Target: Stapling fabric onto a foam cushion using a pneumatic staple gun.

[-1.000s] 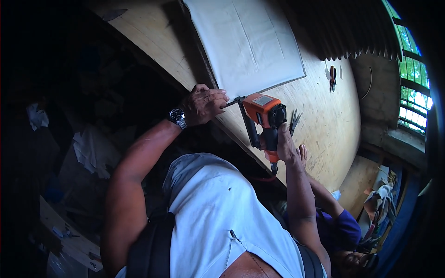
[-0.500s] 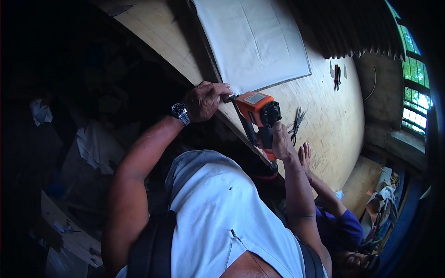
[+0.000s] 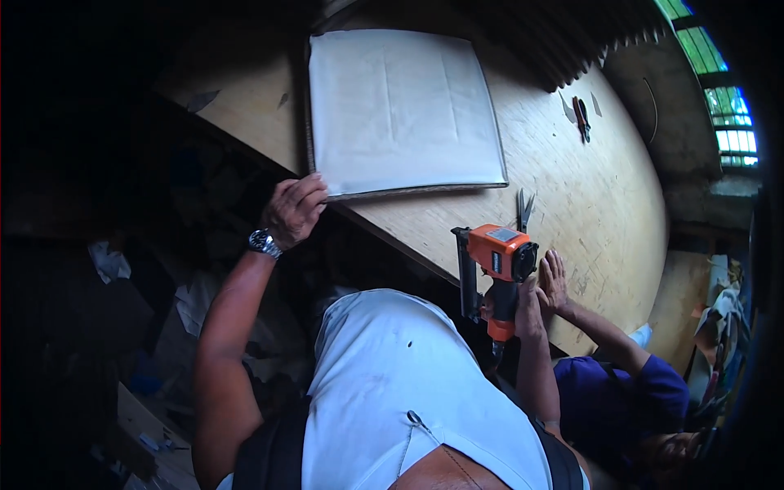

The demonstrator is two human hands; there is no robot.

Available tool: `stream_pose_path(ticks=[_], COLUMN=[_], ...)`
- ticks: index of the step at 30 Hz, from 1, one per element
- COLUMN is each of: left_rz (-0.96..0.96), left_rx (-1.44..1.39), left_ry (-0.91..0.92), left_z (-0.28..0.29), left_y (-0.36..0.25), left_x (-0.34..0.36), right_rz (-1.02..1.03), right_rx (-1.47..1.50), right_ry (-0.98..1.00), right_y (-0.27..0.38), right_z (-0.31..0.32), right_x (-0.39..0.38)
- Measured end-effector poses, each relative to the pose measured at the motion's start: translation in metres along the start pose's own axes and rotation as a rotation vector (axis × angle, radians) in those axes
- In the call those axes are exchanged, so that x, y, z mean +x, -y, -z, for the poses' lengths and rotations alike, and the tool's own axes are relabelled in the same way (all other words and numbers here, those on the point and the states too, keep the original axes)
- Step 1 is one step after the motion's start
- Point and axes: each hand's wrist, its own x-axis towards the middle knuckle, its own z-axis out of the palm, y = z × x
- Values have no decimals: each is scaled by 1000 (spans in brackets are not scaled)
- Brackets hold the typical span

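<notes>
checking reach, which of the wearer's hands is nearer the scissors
Right: the right hand, holding the orange power tool, is below the scissors in view; the left hand is farther left, at the white panel.

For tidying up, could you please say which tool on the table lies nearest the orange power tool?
The scissors, right beside the orange power tool; the pliers lie farther off, nearer the barred window.

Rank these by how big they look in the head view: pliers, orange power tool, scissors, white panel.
1. White panel
2. Orange power tool
3. Pliers and scissors: too alike to rank; the scissors are partly hidden.
</notes>
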Motion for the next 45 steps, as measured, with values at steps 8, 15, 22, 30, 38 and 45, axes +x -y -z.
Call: stream_pose_path(ticks=[8, 15, 22, 30, 38, 45], left_rz=[-58, -2, -196, -180, -166, 0], left_rx=[60, 13, -4, 18, -4, 94], left_ry=[47, 202, 135, 176, 165, 135], left_z=[-68, -165, -184, -185, -190, -143], left_y=[-84, -158, -150, -157, -154, -136], left_x=[95, 180, 184, 160, 159, 154], right_rz=[47, 102, 55, 37, 32, 32], right_rx=[71, -157, -124, -344, -500, -368], right_ry=[-178, -240, -225, -123, -85, -122], right_y=[-6, 47, 55, 51, 59, 60], right_z=[45, 61, 78, 97, 87, 80], right_x=[4, 43, 57, 80, 86, 82])
